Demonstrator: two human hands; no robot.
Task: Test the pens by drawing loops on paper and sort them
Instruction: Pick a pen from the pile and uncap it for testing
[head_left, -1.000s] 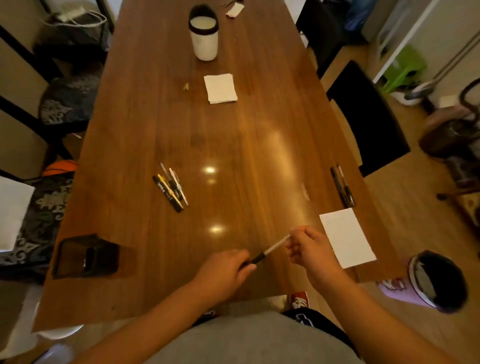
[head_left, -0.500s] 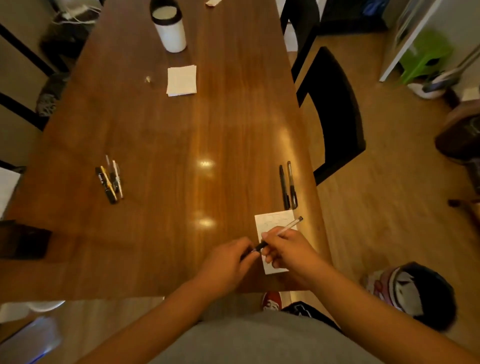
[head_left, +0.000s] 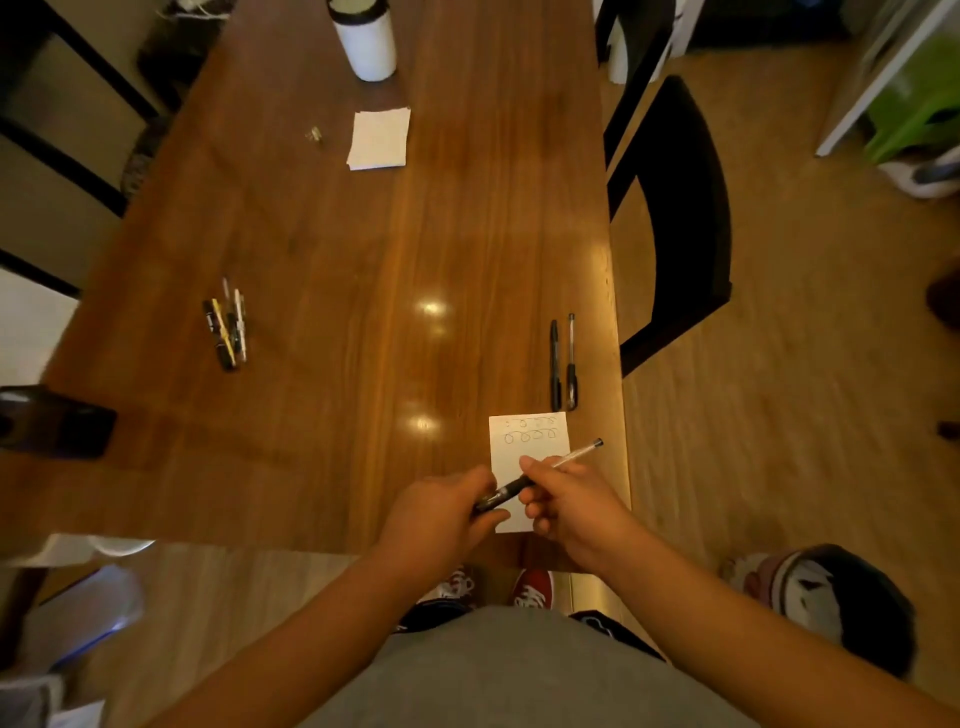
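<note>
Two hands are holding one pen (head_left: 540, 478) above the near right corner of the wooden table (head_left: 322, 249): the left hand (head_left: 441, 514) is gripping its black end, while the right hand (head_left: 566, 499) is pinching its clear barrel, whose far end is pointing toward the table's right edge. Under the pen, a small white paper (head_left: 524, 452) is lying close to that edge, showing two rows of drawn loops at its far end. Two dark pens (head_left: 563, 364) are lying side by side just beyond the paper, a cluster of pens (head_left: 228, 327) is lying well apart on the left, and bare wood is stretching between them.
</note>
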